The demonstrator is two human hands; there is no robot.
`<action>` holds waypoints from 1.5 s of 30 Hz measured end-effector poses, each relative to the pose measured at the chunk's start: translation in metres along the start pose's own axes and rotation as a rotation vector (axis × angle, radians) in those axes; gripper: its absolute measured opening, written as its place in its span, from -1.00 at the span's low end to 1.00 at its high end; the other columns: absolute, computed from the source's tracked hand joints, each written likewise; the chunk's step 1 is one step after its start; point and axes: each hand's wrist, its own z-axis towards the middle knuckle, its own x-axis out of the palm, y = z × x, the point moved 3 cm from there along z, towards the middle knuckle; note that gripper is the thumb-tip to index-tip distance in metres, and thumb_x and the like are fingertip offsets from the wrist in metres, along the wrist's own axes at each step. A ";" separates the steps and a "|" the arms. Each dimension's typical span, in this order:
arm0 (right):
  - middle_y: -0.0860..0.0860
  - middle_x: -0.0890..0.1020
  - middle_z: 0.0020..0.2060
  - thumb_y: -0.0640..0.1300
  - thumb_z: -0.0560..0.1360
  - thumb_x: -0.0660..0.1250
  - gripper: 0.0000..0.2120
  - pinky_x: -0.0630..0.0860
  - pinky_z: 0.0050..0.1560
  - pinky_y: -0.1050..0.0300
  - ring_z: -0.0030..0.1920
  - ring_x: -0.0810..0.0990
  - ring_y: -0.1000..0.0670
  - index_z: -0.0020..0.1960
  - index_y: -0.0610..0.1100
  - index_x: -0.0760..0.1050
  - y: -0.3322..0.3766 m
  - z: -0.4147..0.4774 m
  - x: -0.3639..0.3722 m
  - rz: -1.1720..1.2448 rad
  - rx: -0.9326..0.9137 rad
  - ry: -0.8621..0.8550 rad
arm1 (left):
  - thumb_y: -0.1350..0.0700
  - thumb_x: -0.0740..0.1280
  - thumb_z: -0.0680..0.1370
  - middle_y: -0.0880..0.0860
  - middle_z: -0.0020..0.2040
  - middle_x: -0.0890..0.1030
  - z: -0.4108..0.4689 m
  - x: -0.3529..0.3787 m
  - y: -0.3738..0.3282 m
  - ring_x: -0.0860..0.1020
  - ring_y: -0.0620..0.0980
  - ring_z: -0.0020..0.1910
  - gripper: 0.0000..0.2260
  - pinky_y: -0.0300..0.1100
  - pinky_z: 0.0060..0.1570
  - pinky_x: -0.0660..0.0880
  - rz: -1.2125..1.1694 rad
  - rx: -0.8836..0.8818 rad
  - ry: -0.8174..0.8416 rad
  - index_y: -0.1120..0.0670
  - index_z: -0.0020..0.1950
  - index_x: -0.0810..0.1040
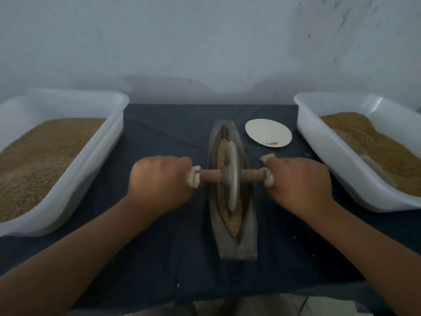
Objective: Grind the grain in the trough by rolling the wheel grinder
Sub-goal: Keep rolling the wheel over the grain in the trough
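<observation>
At the centre of the tabletop (159, 137), the trough (230, 247) lies lengthwise, one narrow end toward the person and the other away. This gives the wheel grinder (233, 176) a straight rolling path. The wheel stands upright in the trough channel, about midway along it, with its rim bedded in the grain (234, 217). The grain lies as a strip along the channel, both ahead of and behind the wheel.

The wooden axle crosses the trough at right angles. The left hand (159, 181) is curled tightly round the axle end left of the trough, and the right hand (298, 181) round the end to its right. Each grips over a white cloth wrap (193, 179), probably for padding. The matched grip likely balances the downward load and holds the wheel vertical.

A white tub (98, 156) of grain sits left of the trough and a second tub (323, 160) to its right. A plate (268, 131) lies just beyond the trough's right side.
</observation>
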 end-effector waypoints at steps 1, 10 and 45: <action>0.04 0.54 -0.42 0.13 0.60 0.24 -0.72 0.37 -0.45 0.12 -0.44 0.54 -0.13 -0.19 0.00 0.50 -0.002 0.012 0.007 -0.014 0.023 0.018 | -0.10 0.32 0.60 -0.08 -0.48 0.37 0.013 0.005 0.001 0.32 0.00 -0.57 -0.61 -0.26 -0.45 0.20 0.033 -0.022 0.058 -0.03 -0.38 0.34; 0.03 0.41 -0.44 -0.06 0.49 0.35 -0.78 0.20 -0.45 0.15 -0.47 0.25 0.01 -0.28 -0.07 0.41 -0.003 0.077 0.015 -0.020 0.054 0.014 | -0.19 0.24 0.61 -0.08 -0.37 0.43 0.073 0.035 0.015 0.49 0.06 -0.39 -0.61 -0.15 -0.34 0.38 0.045 -0.191 0.273 -0.01 -0.32 0.36; 0.11 0.20 -0.48 -0.14 0.43 0.44 -0.61 0.03 -0.41 0.19 -0.48 0.19 -0.01 -0.36 -0.02 0.23 -0.001 0.091 0.022 -0.030 0.080 -0.001 | -0.40 0.23 0.54 -0.05 -0.29 0.56 0.091 0.047 0.025 0.50 0.07 -0.32 -0.52 -0.12 -0.28 0.40 0.000 -0.206 0.284 -0.02 -0.29 0.45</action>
